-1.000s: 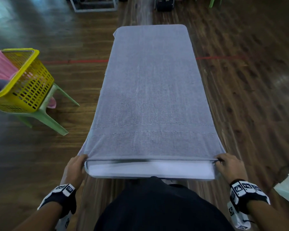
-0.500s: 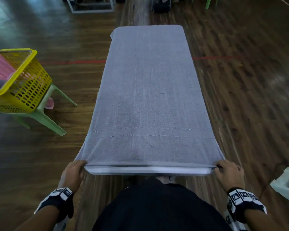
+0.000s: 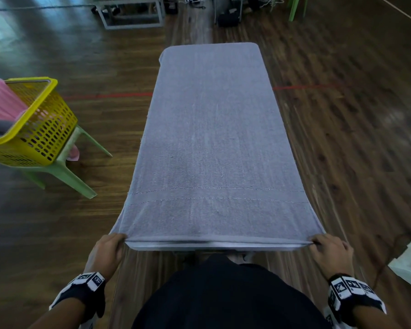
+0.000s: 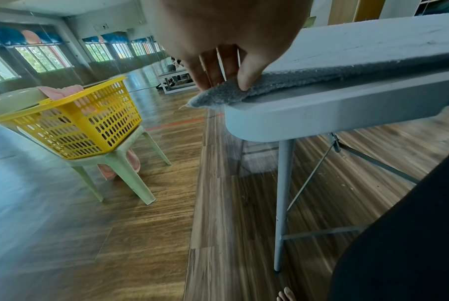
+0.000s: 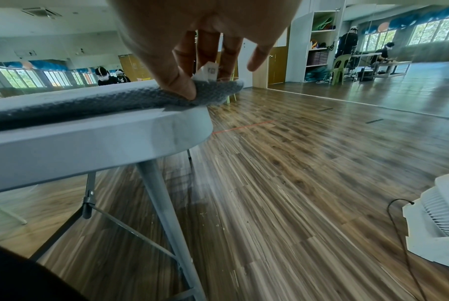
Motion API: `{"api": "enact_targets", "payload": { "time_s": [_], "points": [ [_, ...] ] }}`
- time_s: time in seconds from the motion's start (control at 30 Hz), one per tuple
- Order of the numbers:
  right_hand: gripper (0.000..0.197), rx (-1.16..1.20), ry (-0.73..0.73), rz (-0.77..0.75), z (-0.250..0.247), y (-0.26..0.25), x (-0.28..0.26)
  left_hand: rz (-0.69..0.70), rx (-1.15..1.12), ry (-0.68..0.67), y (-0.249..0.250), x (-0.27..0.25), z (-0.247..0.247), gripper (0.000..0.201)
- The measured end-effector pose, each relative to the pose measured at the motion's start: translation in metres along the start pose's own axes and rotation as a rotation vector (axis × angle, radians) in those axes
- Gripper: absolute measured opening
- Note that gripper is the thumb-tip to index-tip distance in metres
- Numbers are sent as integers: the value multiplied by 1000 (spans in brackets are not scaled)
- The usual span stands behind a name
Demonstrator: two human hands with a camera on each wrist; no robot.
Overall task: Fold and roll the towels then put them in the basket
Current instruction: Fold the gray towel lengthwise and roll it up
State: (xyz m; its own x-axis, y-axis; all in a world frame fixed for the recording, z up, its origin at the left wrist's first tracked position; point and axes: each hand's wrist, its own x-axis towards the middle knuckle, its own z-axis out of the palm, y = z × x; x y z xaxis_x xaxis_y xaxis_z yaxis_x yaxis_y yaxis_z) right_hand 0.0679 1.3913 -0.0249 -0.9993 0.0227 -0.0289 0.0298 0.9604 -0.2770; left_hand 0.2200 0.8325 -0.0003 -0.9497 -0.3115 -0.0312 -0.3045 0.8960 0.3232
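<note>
A long grey towel (image 3: 214, 143) lies flat along a narrow white table (image 3: 214, 247), covering nearly all of it. My left hand (image 3: 109, 248) pinches the towel's near left corner (image 4: 218, 94) between thumb and fingers. My right hand (image 3: 328, 250) pinches the near right corner (image 5: 212, 93), where a small white label sticks up. Both corners sit at the table's near edge, just off its sides. The yellow basket (image 3: 33, 129) stands on a green plastic stool (image 3: 64, 172) to the left, with a pink towel (image 3: 0, 100) and something grey inside.
Wooden floor surrounds the table, whose folding metal legs (image 4: 282, 203) show underneath. A white fan (image 5: 439, 220) with a cable sits on the floor at the right. Other people sit at tables far off. My dark-clothed body (image 3: 223, 295) is right at the near edge.
Both hands have drawn the near hem towards me, so less white table edge shows below the towel. The towel looks smoother and tauter.
</note>
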Motion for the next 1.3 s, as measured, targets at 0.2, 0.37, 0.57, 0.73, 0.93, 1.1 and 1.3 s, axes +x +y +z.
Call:
{"api": "enact_targets", "payload": {
  "time_s": [0.2, 0.37, 0.57, 0.73, 0.93, 1.1, 1.3],
  "points": [
    [14, 40, 34, 17, 1, 1, 3, 5, 27, -34, 4, 6, -3, 14],
    [19, 24, -3, 29, 0, 0, 17, -74, 136, -65, 15, 20, -9, 18],
    [25, -43, -76, 92, -3, -16, 45, -316, 213, -135, 34, 47, -4, 10],
    [18, 47, 38, -126, -1, -22, 32, -95, 65, 21, 48, 31, 10, 30],
    [25, 165, -40, -210, 15, -6, 18, -59, -73, 5, 41, 12, 26, 32],
    [35, 218, -29, -162, 14, -4, 28, -108, -57, 30, 29, 20, 25, 27],
    [21, 134, 42, -150, 16, -11, 32, -128, -32, 42, 27, 25, 25, 22]
  ]
}}
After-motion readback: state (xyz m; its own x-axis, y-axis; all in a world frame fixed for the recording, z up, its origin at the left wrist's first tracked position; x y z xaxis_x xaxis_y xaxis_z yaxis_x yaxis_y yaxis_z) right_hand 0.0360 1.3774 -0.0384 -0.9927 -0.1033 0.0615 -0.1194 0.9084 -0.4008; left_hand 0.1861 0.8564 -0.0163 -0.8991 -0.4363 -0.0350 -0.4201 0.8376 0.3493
